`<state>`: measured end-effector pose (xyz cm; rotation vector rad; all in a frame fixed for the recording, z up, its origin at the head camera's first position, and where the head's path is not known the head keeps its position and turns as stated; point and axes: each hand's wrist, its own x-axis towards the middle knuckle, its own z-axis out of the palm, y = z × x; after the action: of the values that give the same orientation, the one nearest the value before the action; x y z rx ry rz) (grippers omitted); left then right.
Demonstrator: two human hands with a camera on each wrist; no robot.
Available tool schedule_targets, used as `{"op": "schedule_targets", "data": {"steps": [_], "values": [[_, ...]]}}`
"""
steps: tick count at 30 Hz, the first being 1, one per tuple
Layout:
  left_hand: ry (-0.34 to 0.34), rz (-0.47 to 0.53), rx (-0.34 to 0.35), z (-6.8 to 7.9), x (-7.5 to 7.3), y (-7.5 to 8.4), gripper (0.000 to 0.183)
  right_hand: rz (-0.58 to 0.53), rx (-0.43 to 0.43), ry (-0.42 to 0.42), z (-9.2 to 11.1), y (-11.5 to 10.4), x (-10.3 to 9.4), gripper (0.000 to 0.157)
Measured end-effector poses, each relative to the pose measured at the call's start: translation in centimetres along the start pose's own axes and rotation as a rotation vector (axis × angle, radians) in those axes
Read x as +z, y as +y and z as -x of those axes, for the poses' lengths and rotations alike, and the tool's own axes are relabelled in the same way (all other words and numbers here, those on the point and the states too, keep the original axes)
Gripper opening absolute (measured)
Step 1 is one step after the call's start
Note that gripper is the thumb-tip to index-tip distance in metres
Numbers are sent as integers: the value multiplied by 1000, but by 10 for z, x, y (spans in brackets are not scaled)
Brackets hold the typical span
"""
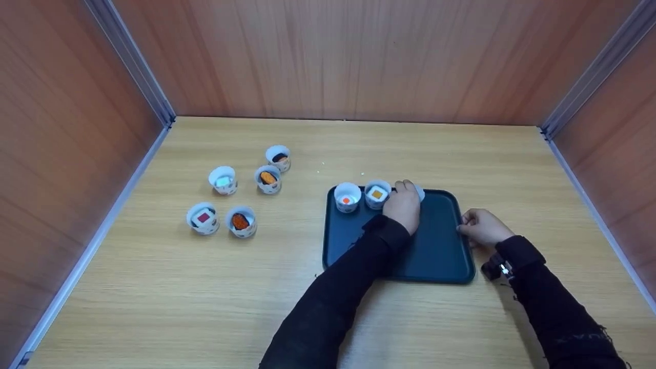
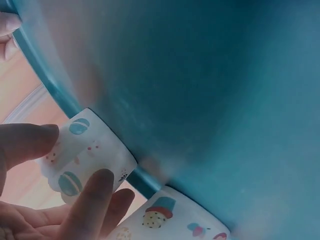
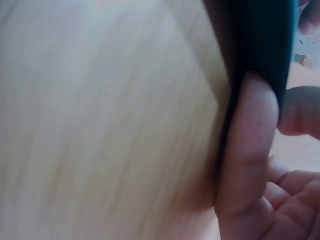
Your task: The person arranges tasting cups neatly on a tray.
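At the back edge of a dark green tray [image 1: 435, 256], my left hand [image 1: 404, 207] holds a white paper cup [image 2: 87, 155] printed with macarons, thumb on one side and fingers on the other. In the head view that hand mostly hides the cup. Just left of it on the tray stands a cup with a white and yellow square [image 1: 377, 193]. Farther left, at the back corner, is a cup with a small orange piece [image 1: 347, 197]. My right hand [image 1: 484, 227] pinches the tray's right rim, its fingertip [image 3: 255, 107] against the edge.
Several printed cups stand on the wooden table left of the tray: one with a red square [image 1: 203, 219], one with a brown-red piece [image 1: 241, 222], one with pale contents [image 1: 223, 180], one with an orange piece [image 1: 268, 179] and one farther back [image 1: 278, 158]. Wooden panels enclose the table.
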<state>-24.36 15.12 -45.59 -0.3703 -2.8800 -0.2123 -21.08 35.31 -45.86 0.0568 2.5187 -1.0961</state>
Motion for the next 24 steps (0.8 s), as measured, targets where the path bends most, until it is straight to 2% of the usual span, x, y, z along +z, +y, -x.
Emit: {"op": "schedule_targets", "data": {"steps": [9,14,20,24], "values": [[27,61,18,2,-3,-4,45,2,4,-7,-1,-1,1,14],[31,110,45,3,-10,-9,51,10,15,-6,-1,1,0,14],[36,129,93,5,-22,-18,54,21,-17,-3,0,1,1,15],[-9,267,162,5,-29,-31,58,15,-14,-6,0,1,1,15]]}}
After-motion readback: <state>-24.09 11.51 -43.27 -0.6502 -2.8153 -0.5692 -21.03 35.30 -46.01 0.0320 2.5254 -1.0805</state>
